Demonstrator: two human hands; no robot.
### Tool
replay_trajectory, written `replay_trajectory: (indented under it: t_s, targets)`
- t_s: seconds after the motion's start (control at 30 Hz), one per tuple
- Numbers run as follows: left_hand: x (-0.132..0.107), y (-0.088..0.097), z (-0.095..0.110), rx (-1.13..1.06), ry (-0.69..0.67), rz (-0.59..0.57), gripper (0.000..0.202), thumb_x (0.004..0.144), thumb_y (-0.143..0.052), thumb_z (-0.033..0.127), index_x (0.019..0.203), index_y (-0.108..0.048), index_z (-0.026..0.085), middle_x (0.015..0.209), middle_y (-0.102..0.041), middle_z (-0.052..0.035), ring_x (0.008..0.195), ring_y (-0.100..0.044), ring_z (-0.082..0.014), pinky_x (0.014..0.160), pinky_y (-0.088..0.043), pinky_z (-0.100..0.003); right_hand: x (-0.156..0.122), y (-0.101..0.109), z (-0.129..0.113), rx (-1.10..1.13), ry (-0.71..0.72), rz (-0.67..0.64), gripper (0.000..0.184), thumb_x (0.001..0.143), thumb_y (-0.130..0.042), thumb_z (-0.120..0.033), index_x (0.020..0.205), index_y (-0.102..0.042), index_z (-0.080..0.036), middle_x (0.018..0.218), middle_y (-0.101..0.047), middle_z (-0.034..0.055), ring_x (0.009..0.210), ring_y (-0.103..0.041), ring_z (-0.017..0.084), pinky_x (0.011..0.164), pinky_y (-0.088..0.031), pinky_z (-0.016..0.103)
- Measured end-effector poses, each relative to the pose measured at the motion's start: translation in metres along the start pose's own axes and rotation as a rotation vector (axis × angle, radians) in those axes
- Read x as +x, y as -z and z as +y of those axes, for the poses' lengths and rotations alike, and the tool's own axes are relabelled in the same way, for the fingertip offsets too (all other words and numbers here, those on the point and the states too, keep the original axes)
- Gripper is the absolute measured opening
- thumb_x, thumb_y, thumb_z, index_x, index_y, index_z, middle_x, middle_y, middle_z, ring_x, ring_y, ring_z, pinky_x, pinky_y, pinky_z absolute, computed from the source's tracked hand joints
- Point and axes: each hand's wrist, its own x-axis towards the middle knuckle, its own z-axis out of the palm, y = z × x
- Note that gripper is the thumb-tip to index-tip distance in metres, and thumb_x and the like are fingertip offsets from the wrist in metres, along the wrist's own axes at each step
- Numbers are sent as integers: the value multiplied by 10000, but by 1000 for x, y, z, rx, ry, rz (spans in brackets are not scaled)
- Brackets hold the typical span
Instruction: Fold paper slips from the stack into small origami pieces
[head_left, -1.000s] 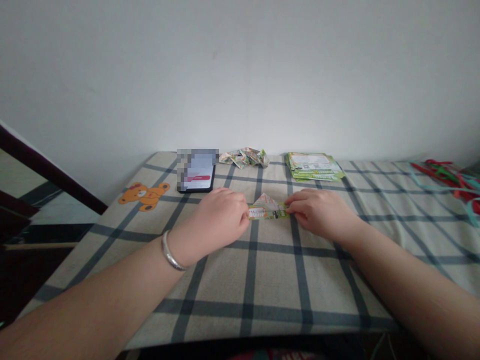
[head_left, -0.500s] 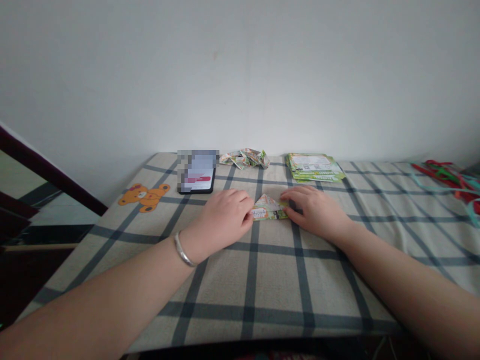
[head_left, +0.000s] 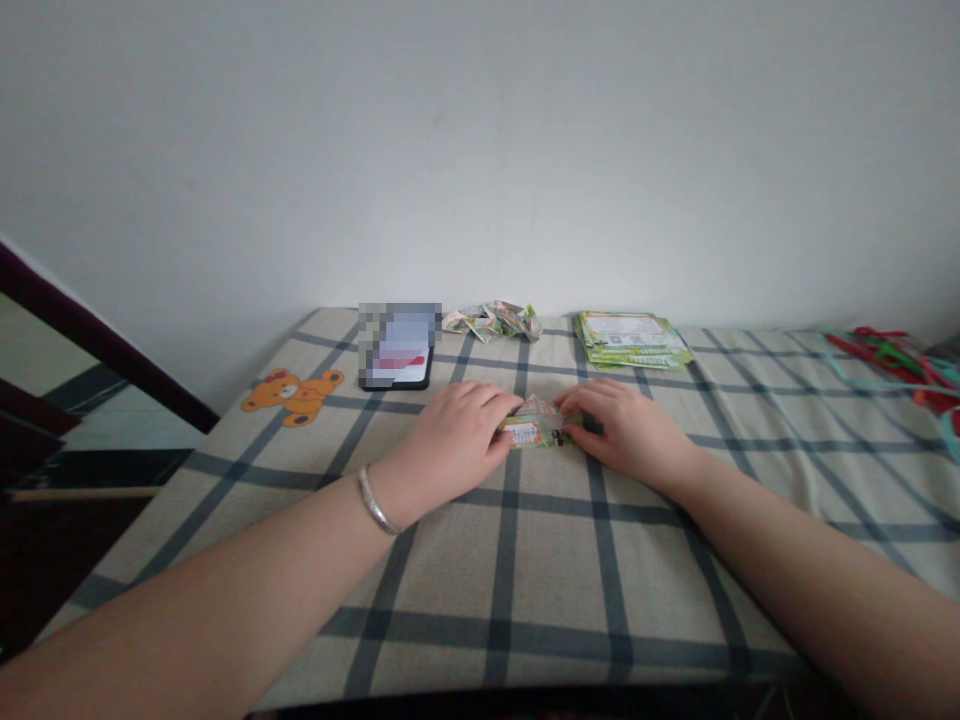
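A small folded piece of printed paper (head_left: 534,428), green, white and orange with a pointed top, lies on the checked tablecloth (head_left: 555,560) between my hands. My left hand (head_left: 466,430) pinches its left end between thumb and fingers. At the other end, my right hand (head_left: 626,425) has thumb and fingers closed on the paper's right side. Parts of both ends are hidden under the fingers. A silver bangle (head_left: 375,502) circles my left wrist.
Against the wall lie a phone (head_left: 405,350), several crumpled-looking folded papers (head_left: 495,320) and a stack of printed green sheets (head_left: 634,338). A flat orange bear figure (head_left: 294,396) is at the left. Red, green and pale blue strips (head_left: 900,365) lie far right.
My left fingers have shifted a little right, toward the paper's top edge. More of the paper's front band shows, and its pointed top looks lower. Both hands still hold it.
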Motion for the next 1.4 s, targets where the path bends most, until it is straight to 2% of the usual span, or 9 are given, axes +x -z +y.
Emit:
replay_trajectory:
  t_s: [0.3,0.53,0.7,0.83,1.0,1.13,1.23,1.4]
  targets:
    - [1,-3,-2,-101,-25,50,438,845,-583,162,1275,-500,179,1213,-616,-75,1135,-555,-219,1011,-441,-424,-2,1,-4,122,-10,44,70,830,-578,-140,862,-605,-196,834,-664,29,803,-595,178,726,-454,299]
    - [1,-3,-1,-127,-74,153,437,848,-596,134,1270,-494,187,1224,-623,-65,1124,-570,-209,993,-458,-418,-2,-4,-5,244,-100,121,65,809,-604,-140,835,-600,-199,805,-655,11,766,-593,161,703,-459,286]
    - [1,0,1,-130,-115,209,368,843,-593,108,1192,-525,203,1157,-648,-45,1048,-596,-198,928,-479,-402,-2,-5,-6,332,-132,130,77,824,-605,-153,881,-622,-202,831,-674,11,768,-609,153,697,-469,278]
    - [1,0,2,-106,-147,242,309,858,-580,122,1153,-523,196,1095,-655,-39,1006,-592,-202,903,-479,-399,-2,-1,-7,252,-37,165,61,831,-607,-152,846,-635,-204,798,-665,11,776,-597,162,715,-455,290]
    - [1,5,5,-97,-188,246,247,876,-562,131,1115,-558,194,1039,-640,-33,1001,-567,-197,943,-455,-390,-3,3,-12,118,72,233,66,840,-580,-135,832,-608,-194,789,-650,26,780,-576,174,718,-447,300]
    - [0,10,7,-77,-246,239,145,916,-556,240,1043,-616,204,997,-635,-27,965,-552,-191,917,-442,-375,-5,5,-15,-51,127,247,70,864,-561,-163,814,-603,-189,793,-642,49,775,-547,191,692,-435,309]
    - [0,12,7,-47,-257,213,146,929,-548,308,990,-638,211,966,-647,-23,921,-555,-184,880,-428,-365,-6,5,-16,-165,184,221,127,907,-523,-216,833,-621,-188,814,-648,68,790,-535,203,697,-429,321]
    - [0,10,6,31,-240,168,95,919,-552,237,938,-641,209,932,-654,-13,902,-563,-185,820,-416,-353,-7,5,-18,-230,243,200,190,940,-489,-252,845,-641,-187,837,-656,60,775,-523,192,675,-417,312]
